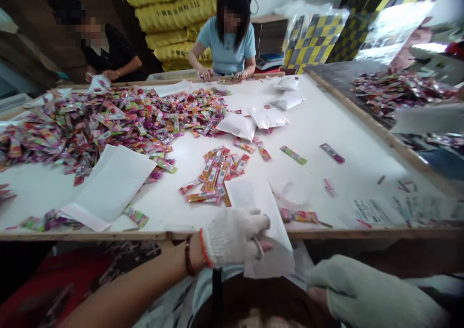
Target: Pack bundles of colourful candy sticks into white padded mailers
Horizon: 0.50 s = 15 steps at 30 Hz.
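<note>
My left hand (237,236), in a white knitted glove with bare fingertips, grips a white paper bag (268,221) that hangs over the table's front edge. My right hand (348,289), also gloved, is below the edge at the lower right with its fingers curled; whatever it may hold is too blurred to make out. Just beyond the bag lies a small heap of orange and pink packets (213,173). A stack of flat white bags (112,183) rests to the left.
A large pile of colourful packets (119,118) covers the table's left part. Filled white pouches (237,125) lie further back. Two people (230,43) work across the white table (340,120). Loose packets (293,155) and clear strips (377,211) are to the right.
</note>
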Each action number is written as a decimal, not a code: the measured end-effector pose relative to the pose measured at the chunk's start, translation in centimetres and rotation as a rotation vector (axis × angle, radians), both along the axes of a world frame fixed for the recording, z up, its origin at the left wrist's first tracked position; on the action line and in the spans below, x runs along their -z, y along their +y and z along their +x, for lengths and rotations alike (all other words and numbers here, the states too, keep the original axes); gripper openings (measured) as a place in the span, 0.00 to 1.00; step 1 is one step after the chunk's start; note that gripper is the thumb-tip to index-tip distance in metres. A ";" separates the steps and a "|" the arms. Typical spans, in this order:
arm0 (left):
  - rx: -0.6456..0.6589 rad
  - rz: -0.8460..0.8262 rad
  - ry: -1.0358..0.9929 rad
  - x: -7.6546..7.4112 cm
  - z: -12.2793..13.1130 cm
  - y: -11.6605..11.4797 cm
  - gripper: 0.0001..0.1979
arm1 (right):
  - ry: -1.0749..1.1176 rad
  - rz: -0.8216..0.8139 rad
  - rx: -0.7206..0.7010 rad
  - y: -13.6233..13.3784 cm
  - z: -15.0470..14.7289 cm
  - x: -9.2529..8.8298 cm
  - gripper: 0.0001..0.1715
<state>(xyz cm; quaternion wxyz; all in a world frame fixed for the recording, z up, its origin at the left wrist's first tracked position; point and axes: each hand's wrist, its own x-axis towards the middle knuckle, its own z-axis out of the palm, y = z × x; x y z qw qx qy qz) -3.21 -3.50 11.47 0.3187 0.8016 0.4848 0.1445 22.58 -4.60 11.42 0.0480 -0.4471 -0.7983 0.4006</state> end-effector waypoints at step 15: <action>-0.678 -0.714 -0.764 10.0 0.7 -9.0 0.13 | 0.077 0.307 -0.274 -3.7 -8.1 6.6 0.15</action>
